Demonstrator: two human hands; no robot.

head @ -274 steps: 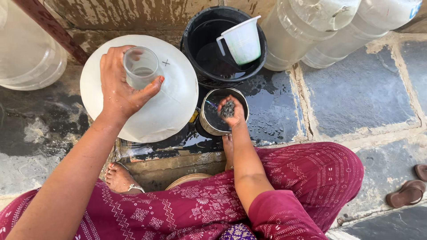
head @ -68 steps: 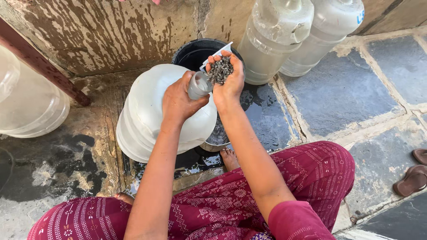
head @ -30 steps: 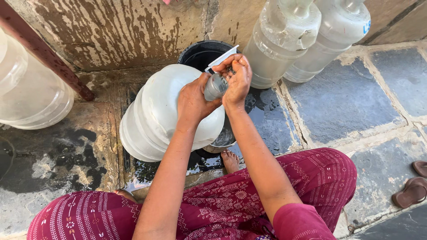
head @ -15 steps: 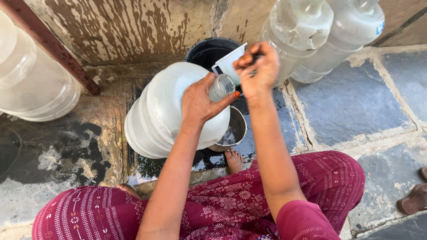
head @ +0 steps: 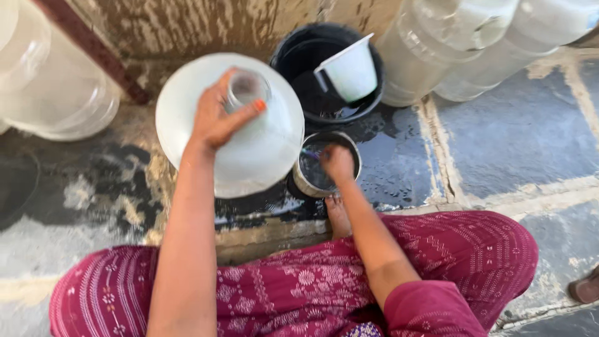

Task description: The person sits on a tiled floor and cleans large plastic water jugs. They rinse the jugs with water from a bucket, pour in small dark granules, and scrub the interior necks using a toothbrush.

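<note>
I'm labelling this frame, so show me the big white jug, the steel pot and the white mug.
White jug [head: 262, 156]: head view, on its rounded shoulder below the neck.
Steel pot [head: 301, 186]: head view, on its left rim.
White mug [head: 354, 72]: head view, on its outer wall, inside the black bucket.

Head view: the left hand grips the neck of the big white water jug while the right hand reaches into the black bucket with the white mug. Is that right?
Not quite. In the head view the right hand reaches into the small metal pot beside the jug, not into the black bucket, where the white mug sits untouched. The left hand does grip the neck of the big white water jug.
</note>
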